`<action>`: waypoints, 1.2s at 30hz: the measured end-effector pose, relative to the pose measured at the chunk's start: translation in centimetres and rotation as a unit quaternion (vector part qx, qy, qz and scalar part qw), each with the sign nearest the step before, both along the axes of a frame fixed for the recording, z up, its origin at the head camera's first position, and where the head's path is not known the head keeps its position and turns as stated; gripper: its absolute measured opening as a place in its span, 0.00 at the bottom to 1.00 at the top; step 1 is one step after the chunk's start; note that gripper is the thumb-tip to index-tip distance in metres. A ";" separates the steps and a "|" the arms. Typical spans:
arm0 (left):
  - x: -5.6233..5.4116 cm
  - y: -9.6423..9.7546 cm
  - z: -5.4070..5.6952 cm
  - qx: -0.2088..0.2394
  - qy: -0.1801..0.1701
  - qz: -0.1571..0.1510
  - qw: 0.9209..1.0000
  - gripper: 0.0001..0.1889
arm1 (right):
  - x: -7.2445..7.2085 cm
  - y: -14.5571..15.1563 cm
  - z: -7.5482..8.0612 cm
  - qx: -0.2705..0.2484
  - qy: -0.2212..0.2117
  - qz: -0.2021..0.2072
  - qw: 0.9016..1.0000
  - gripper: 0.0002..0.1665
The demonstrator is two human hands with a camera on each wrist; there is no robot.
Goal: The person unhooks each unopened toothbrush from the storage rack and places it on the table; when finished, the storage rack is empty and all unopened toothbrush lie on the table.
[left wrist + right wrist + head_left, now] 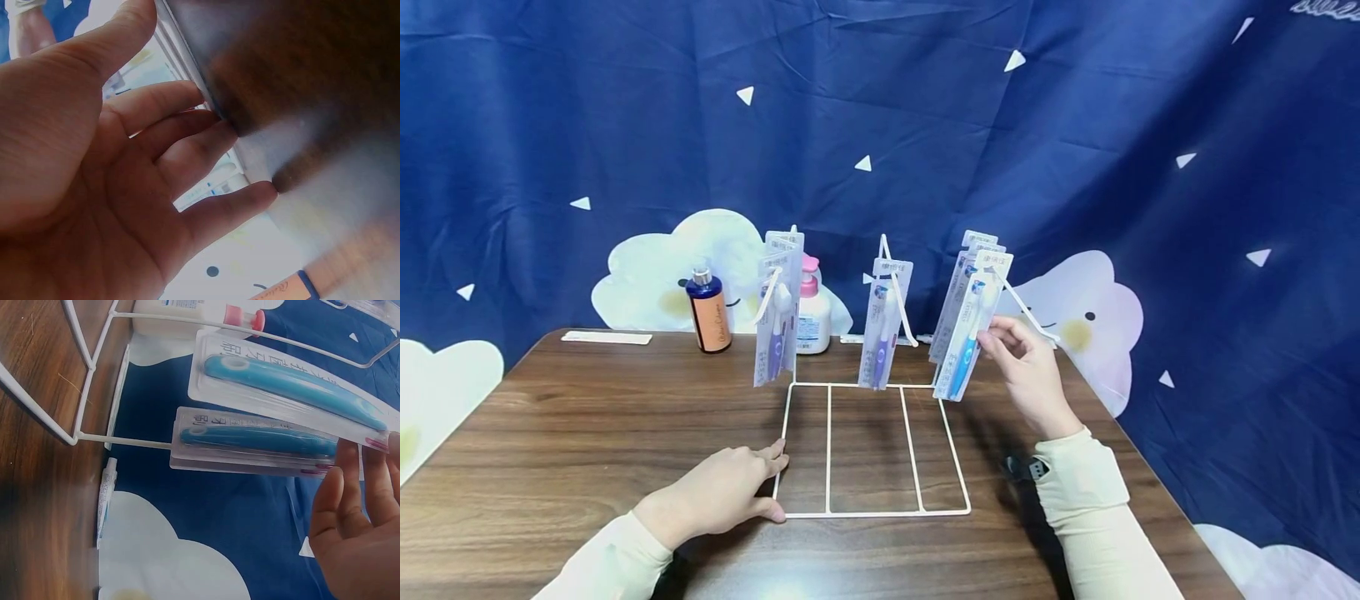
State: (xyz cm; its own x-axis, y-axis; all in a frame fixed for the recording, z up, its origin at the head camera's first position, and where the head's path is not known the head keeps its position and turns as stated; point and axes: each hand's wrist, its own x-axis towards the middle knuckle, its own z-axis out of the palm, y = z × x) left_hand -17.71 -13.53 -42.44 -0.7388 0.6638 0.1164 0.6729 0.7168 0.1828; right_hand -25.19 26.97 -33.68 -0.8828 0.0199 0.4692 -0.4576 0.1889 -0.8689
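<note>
A white wire display rack (872,515) stands on the table, with packaged toothbrushes hanging from its hooks. At the right hook, my right hand (1030,379) pinches the edge of the front blue toothbrush pack (962,367); behind it hang more toothbrush packs (250,437). My left hand (718,492) rests at the rack's front left corner, thumb by the corner and fingers, fairly straight, across the left base wire. One purple toothbrush pack (880,346) hangs from the middle hook. Several toothbrush packs (767,346) hang on the left hook.
Behind the rack's left side stands a white pump bottle (812,321) with a pink top. A dark blue bottle with an orange label (711,321) is farther left. A white strip (606,337) lies near the table's back edge. A blue curtain (880,100) hangs behind.
</note>
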 end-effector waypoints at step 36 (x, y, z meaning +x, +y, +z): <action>0.0 -0.1 -0.1 0.008 -0.001 -0.003 1.000 0.40 | -1.4 6.0 -0.5 0.002 -0.036 -0.042 0.998 0.13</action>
State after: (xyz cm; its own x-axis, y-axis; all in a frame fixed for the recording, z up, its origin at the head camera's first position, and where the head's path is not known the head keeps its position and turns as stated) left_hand -17.71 -13.60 -42.50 -0.7350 0.6662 0.1267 0.6769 0.7096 0.1957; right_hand -26.57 32.96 -34.13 -0.9095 0.0934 0.4052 -0.3768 0.2269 -0.8981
